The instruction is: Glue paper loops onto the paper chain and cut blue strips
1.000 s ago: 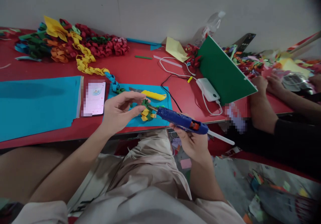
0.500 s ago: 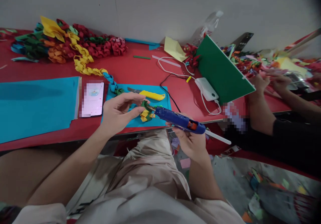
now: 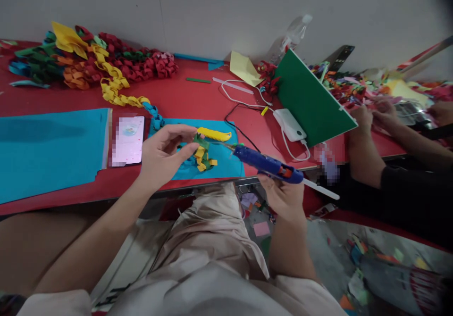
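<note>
Between the thumb and fingers of my left hand (image 3: 164, 153) is a green paper strip (image 3: 202, 141), part of a paper chain. Yellow paper links (image 3: 201, 159) hang just below it over a blue sheet (image 3: 230, 165). My right hand (image 3: 283, 191) grips a blue glue gun (image 3: 265, 163), its nozzle pointing left toward the green strip but apart from it. A white glue stick (image 3: 322, 188) juts from the gun's back end. Behind my left fingertips lies a yellow-handled cutter (image 3: 214, 134) on the blue sheet. Blue links (image 3: 153, 111) lead away to a yellow chain (image 3: 118, 89).
A phone (image 3: 129, 140) lies left of my left hand, beside a large blue paper stack (image 3: 53, 151). Right of centre are a white power bank (image 3: 290, 125) with cables and a leaning green board (image 3: 313, 101). A co-worker's hands (image 3: 364, 118) are at the far right.
My right hand has drawn the glue gun to the right, so its nozzle has left the green strip. My left hand has shifted slightly left, still holding the strip.
</note>
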A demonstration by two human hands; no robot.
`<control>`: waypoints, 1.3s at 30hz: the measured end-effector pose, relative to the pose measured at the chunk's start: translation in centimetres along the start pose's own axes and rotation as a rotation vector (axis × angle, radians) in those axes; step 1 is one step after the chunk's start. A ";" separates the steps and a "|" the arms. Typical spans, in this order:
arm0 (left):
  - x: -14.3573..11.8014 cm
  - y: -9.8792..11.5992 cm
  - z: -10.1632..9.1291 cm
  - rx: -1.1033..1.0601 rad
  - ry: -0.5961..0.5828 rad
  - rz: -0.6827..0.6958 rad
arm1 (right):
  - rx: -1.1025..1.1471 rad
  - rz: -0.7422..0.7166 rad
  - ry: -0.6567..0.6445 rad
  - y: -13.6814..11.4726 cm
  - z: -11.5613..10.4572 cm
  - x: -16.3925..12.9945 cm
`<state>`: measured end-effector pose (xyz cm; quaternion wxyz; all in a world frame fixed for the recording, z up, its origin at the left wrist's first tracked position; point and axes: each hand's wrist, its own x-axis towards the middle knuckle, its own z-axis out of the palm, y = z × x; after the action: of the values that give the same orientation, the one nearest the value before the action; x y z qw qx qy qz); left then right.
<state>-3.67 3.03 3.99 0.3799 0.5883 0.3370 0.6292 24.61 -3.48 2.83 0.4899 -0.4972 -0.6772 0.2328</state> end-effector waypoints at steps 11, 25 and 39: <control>-0.1 0.0 0.4 0.023 -0.013 0.004 | -0.425 0.111 -0.014 9.6 -5.0 2.9; -0.4 1.4 0.9 0.000 -0.085 0.155 | -0.202 -0.284 0.219 -3.5 3.8 0.2; -0.5 1.3 -0.5 0.131 -0.159 0.286 | -0.132 -0.197 0.088 -7.2 7.9 3.5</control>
<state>-4.29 2.00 4.85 0.2727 0.7016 0.2591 0.6051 14.22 -1.78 6.83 0.5056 -0.4693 -0.7146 0.1164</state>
